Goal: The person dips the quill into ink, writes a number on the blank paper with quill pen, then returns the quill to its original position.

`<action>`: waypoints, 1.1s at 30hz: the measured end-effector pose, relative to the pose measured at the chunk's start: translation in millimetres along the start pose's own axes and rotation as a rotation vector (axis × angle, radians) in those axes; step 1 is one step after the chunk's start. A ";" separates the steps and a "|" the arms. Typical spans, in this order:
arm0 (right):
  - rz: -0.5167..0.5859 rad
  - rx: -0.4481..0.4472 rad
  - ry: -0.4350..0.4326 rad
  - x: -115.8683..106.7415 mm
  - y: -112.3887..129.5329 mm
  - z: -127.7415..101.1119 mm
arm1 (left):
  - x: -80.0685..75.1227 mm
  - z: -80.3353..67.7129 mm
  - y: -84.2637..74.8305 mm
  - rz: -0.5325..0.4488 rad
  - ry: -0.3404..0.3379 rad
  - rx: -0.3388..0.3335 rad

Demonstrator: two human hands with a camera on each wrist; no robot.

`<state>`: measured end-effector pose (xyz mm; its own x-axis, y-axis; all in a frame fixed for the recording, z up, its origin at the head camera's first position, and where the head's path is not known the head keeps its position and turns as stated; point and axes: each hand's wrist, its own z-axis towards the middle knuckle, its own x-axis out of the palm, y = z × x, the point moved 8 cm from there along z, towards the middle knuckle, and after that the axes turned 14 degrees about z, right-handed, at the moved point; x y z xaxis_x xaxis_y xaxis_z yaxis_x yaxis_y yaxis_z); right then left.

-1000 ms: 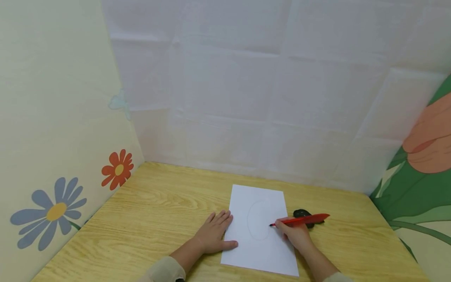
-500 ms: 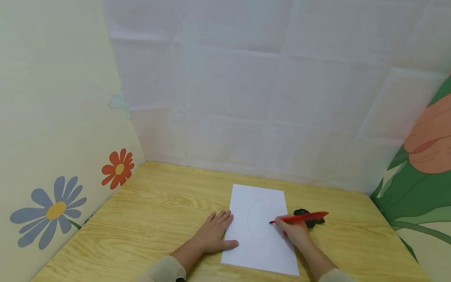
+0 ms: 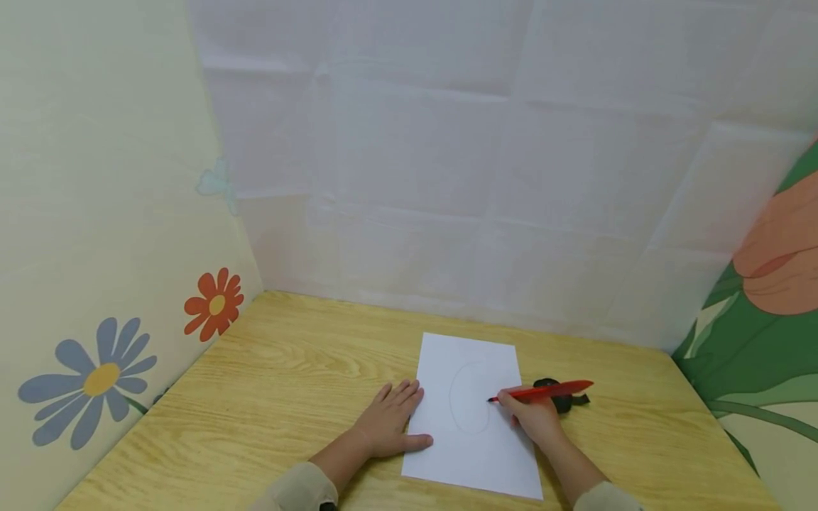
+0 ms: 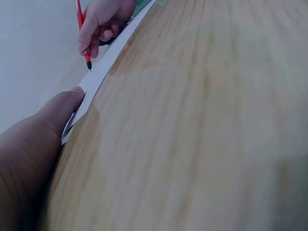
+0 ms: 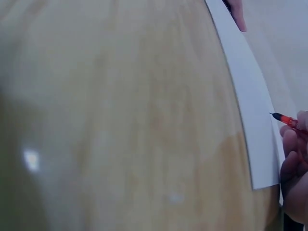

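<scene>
A white sheet of paper (image 3: 473, 461) lies on the table with a thin, open oval pencil-like line on it. My left hand (image 3: 390, 422) lies flat at the sheet's left edge, fingers spread, with the thumb (image 4: 72, 98) over the paper. My right hand (image 3: 537, 420) pinches a red pen (image 3: 556, 390) near its black tip, and its wide, flat end points right. In the right wrist view the pen's fine point (image 5: 276, 115) is right at the paper. The line curves down the left, round the bottom and up the right side to the tip.
Just beyond the right hand a black object (image 3: 562, 403) sits on the wood-grain table (image 3: 307, 355), partly hidden by the hand and pen. A creased white sheet (image 3: 409, 177) hangs at the back. Flower-printed panels (image 3: 102, 213) flank the table.
The pen tip has crept up the sheet, away from me, and the line's right side has grown with it. My left hand and the paper stay in place.
</scene>
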<state>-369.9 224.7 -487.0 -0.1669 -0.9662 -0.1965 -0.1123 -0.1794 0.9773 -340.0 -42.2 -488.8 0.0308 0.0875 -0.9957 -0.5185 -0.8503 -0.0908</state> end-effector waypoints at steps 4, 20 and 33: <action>0.005 -0.010 -0.004 1.1 2.0 0.0 | 0.5 -0.2 -0.1 0.003 -0.003 0.005; -0.002 -0.005 -0.003 5.8 5.0 1.6 | 3.1 1.1 1.5 0.009 0.008 -0.004; 0.017 -0.012 -0.015 9.1 3.0 7.0 | 1.2 0.4 1.1 0.020 0.005 -0.001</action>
<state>-378.7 216.6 -486.4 -0.1830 -0.9663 -0.1809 -0.0978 -0.1652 0.9814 -340.9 -42.7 -490.1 0.0251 0.0677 -0.9974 -0.5181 -0.8524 -0.0709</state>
